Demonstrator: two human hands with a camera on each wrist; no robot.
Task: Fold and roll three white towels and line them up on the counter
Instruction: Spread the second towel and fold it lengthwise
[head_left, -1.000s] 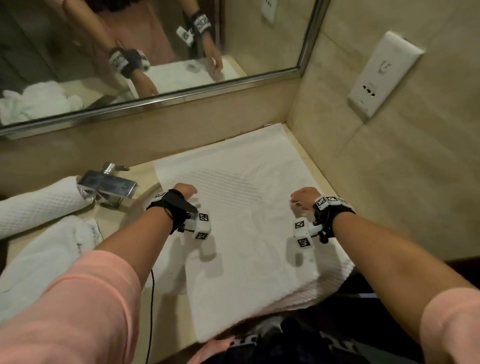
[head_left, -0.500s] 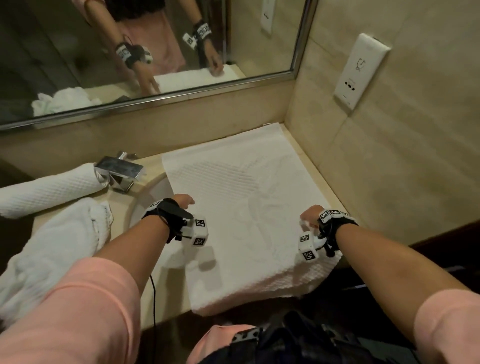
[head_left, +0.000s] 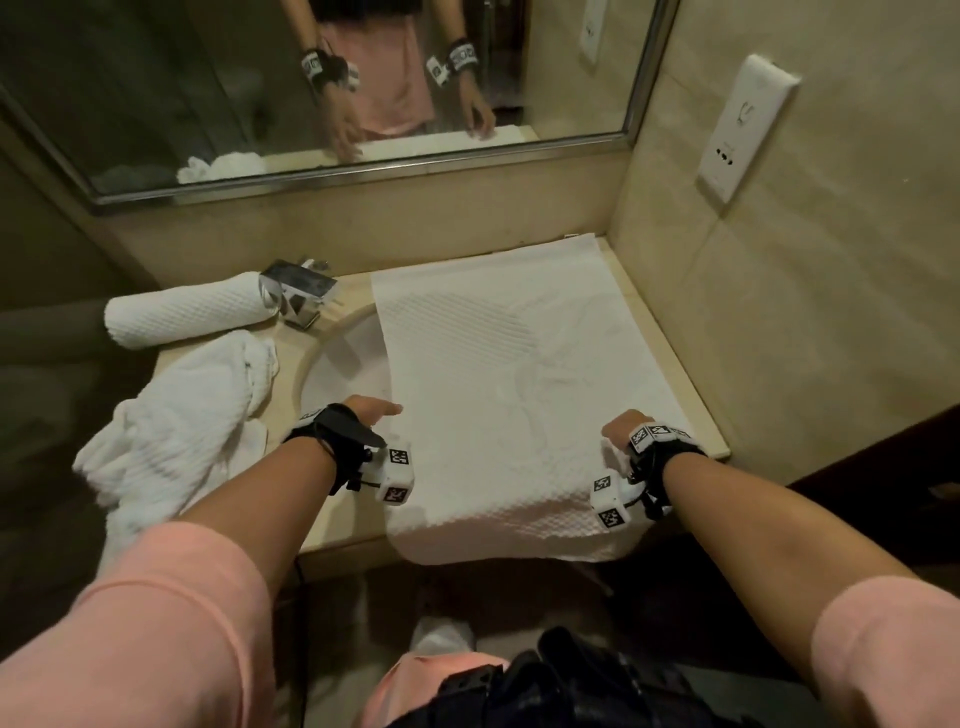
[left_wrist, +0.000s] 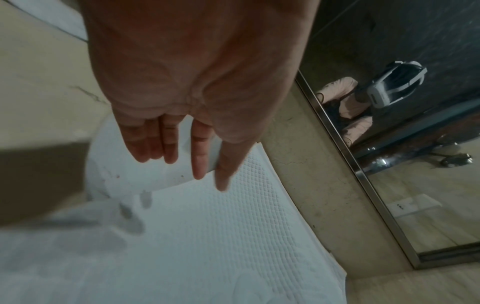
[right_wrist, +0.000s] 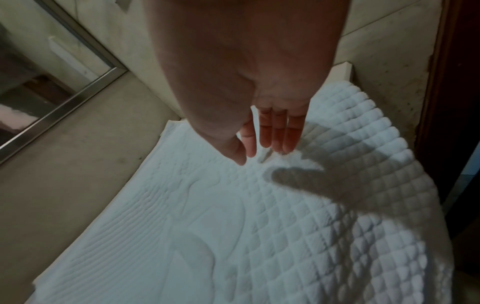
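The near end of the flat towel (head_left: 519, 395) droops over the counter's (head_left: 337, 543) front edge, directly below the person's two wrists. The left hand (head_left: 363, 413) hovers at the towel's left edge, beside the sink (head_left: 343, 364), fingers (left_wrist: 198, 156) straight and spread, holding nothing. The right hand (head_left: 623, 426) sits over the towel's right side near the counter's right edge, fingers (right_wrist: 272, 133) straight and close together, tips just above or barely touching the cloth; contact cannot be told. The towel's long axis runs away from the person toward the back right corner, so a roll would likely start at the hanging end, equally near both hands. Further left lie a crumpled towel (head_left: 171, 426) and, at the back left by the tap (head_left: 298, 291), a rolled towel (head_left: 182, 312)
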